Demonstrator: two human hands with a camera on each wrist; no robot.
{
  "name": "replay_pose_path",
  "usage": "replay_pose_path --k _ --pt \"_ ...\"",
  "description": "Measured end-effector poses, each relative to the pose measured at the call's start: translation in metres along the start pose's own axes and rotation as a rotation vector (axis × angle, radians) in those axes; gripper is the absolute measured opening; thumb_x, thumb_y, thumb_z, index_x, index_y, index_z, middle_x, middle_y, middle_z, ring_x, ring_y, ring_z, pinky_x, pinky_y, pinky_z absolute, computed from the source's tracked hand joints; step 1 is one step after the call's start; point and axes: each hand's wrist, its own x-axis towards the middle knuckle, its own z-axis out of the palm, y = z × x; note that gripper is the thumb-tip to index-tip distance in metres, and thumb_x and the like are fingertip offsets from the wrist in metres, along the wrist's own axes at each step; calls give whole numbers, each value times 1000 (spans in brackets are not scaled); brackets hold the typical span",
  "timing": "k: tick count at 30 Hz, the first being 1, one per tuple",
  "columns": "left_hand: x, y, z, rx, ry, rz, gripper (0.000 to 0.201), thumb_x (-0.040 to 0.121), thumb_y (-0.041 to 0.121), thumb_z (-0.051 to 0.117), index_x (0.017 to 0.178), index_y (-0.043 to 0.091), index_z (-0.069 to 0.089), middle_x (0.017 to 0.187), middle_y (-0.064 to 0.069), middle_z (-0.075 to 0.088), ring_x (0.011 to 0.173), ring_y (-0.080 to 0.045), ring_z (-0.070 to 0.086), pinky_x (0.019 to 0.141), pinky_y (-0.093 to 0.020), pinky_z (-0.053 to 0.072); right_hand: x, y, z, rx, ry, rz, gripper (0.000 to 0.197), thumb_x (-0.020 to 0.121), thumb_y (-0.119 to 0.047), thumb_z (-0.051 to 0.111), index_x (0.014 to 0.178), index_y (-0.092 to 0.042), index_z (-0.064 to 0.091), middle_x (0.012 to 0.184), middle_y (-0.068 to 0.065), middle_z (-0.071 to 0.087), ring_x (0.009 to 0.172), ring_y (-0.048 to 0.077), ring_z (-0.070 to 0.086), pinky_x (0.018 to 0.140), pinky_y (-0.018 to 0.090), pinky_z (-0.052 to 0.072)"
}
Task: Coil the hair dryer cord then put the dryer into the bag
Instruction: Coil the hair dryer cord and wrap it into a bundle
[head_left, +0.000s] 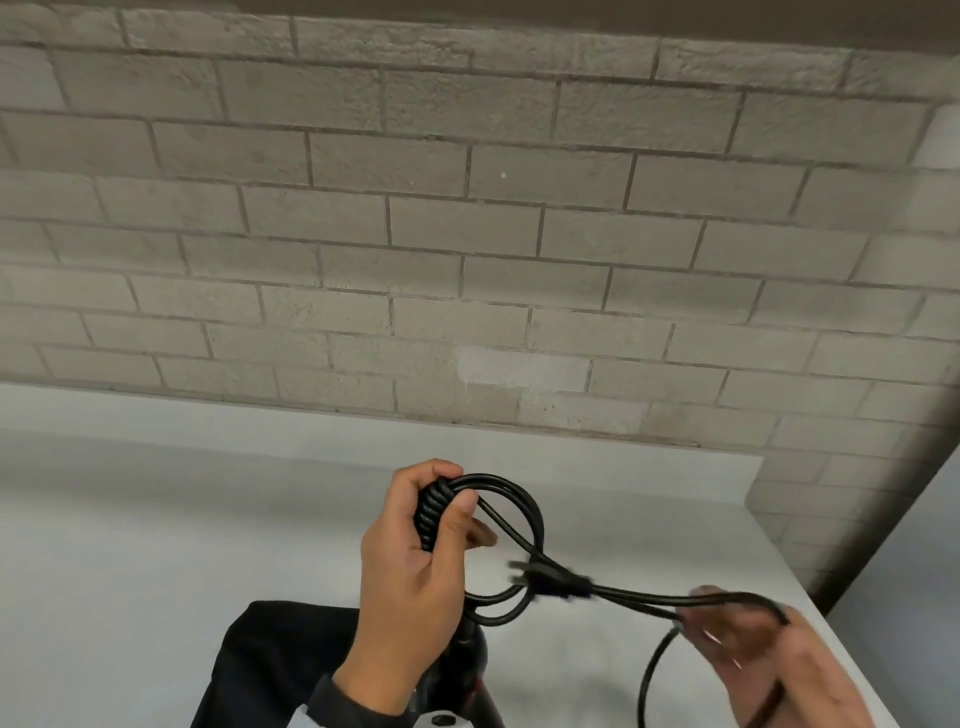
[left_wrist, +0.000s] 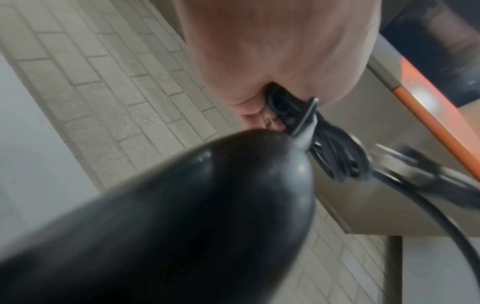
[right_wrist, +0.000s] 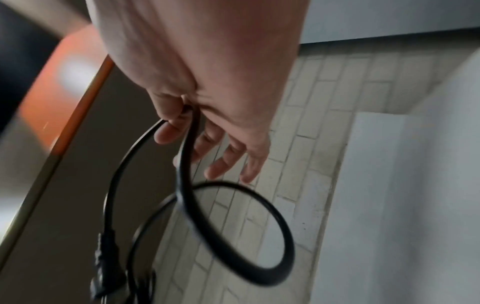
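My left hand (head_left: 447, 499) grips a tight bundle of the black cord's coils (head_left: 431, 514) above the table. Two loose loops (head_left: 524, 525) stick out of the fist to the right. The plug (head_left: 550, 577) hangs blurred between the hands. My right hand (head_left: 691, 618) pinches a stretch of cord (right_wrist: 182, 164) between thumb and forefinger, with the other fingers (right_wrist: 226, 160) spread. The black hair dryer (head_left: 470, 660) sits below my left wrist, mostly hidden; its body (left_wrist: 182, 205) fills the left wrist view. A dark bag (head_left: 270, 660) lies on the table beside it.
The white table (head_left: 156, 519) runs up to a grey brick wall (head_left: 467, 234); its right corner (head_left: 758, 462) ends near a recess in the wall. A second pale surface (head_left: 924, 571) stands at the far right.
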Motion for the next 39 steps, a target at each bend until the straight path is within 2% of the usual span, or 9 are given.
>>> replay_pose_path --k 2,5,10,12,15,19,24,31,39 --pt "2 -2 -2 -19 46 -12 15 88 25 56 102 21 57 71 -6 66 61 -21 70 64 -25 59 -2 -17 -9 247 132 -6 35 105 -2 20 117 30 31 129 56 23 126 68 21 107 72 -2" --pt "5 -3 -6 -23 59 -13 15 88 23 57 102 19 57 72 -10 65 61 -23 70 64 -25 59 -13 -31 -19 179 281 39 34 105 -3 28 107 30 35 109 53 34 106 64 40 94 77 21" --pt "0 0 0 -21 5 -6 16 87 23 56 102 20 57 71 -10 66 60 -21 69 63 -24 59 -24 -22 -20 -754 386 283 66 49 -73 77 75 -12 72 70 23 60 54 31 55 51 32 48" --pt "-2 0 4 -18 -12 -3 16 87 24 56 103 22 57 71 -7 67 61 -20 70 64 -26 59 -22 -14 -18 -979 374 290 31 63 -52 83 85 -32 74 82 10 68 58 14 58 56 20 47" --pt "-4 0 8 25 -21 19 14 91 25 58 104 27 57 74 -2 68 62 -17 70 65 -28 60 -18 -5 -11 -1292 390 209 74 72 1 68 99 -65 52 103 -31 60 82 -1 54 70 6 42" --pt "-6 1 10 113 -37 61 16 90 30 56 106 34 56 76 2 70 64 -11 71 66 -30 59 -7 0 51 -1234 301 42 42 62 -33 59 101 -51 57 104 -26 63 94 -6 58 82 1 39" --pt "-6 3 9 197 -51 112 23 93 43 53 115 38 57 79 5 68 69 -14 71 67 -31 57 -6 25 102 -733 -43 478 77 43 -64 82 111 -44 50 96 -13 70 81 9 70 82 16 48" --pt "-6 3 4 296 -52 163 35 93 48 44 121 31 57 68 5 67 67 -9 68 65 -25 52 12 4 112 -1587 -80 -195 15 80 -47 51 95 -45 55 75 -19 49 60 -1 52 54 9 44" --pt "-6 8 7 340 -174 234 36 97 45 41 122 25 58 72 11 63 69 -6 66 65 -19 50 54 -28 128 -1423 -286 -305 10 96 -33 50 99 -34 59 84 -15 46 67 6 50 59 21 44"
